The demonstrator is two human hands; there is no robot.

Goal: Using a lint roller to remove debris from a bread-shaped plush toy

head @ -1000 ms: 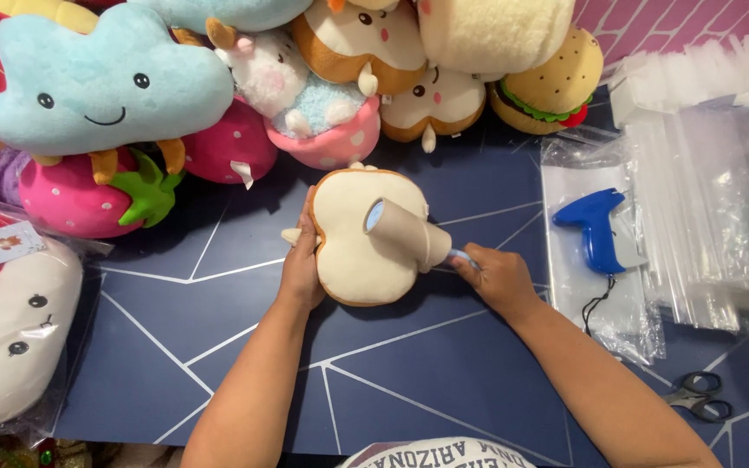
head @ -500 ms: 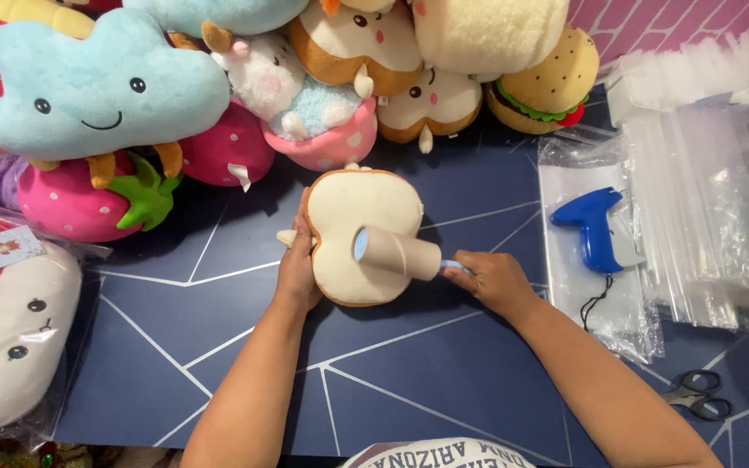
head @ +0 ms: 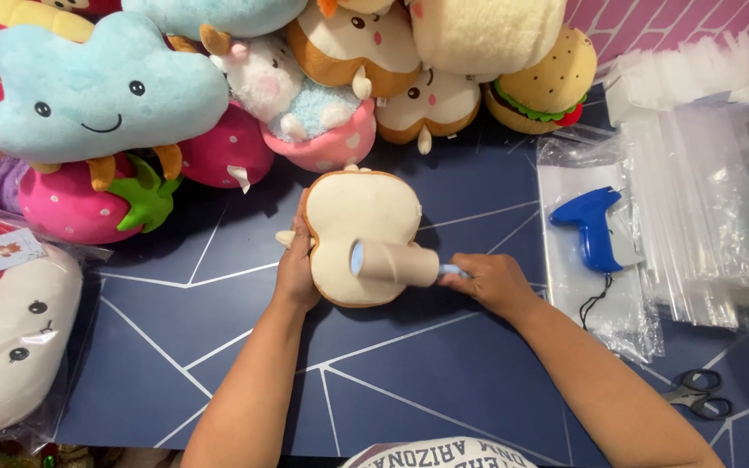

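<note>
My left hand [head: 295, 276] presses its fingers against the left edge of the cream, brown-rimmed toast-shaped plush [head: 359, 217], which lies flat on the dark blue surface [head: 409, 381], its long axis running away from me. My right hand [head: 494, 282] has its fingers clamped on the blue handle of the beige lint roller [head: 394, 263]. The roller lies crosswise on the plush, its round end pointing left.

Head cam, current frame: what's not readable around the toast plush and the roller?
- Toast plush: face side, if any, turned down, unseen; lower part covered by the lint roller.
- Roller handle: mostly inside the right hand, only a blue stub shows.
- Left hand: fingertips hidden at the plush's left edge, grip unclear.
- Bagged plush: cut off by the left edge.
- Scissors: small, blades unclear.
</note>
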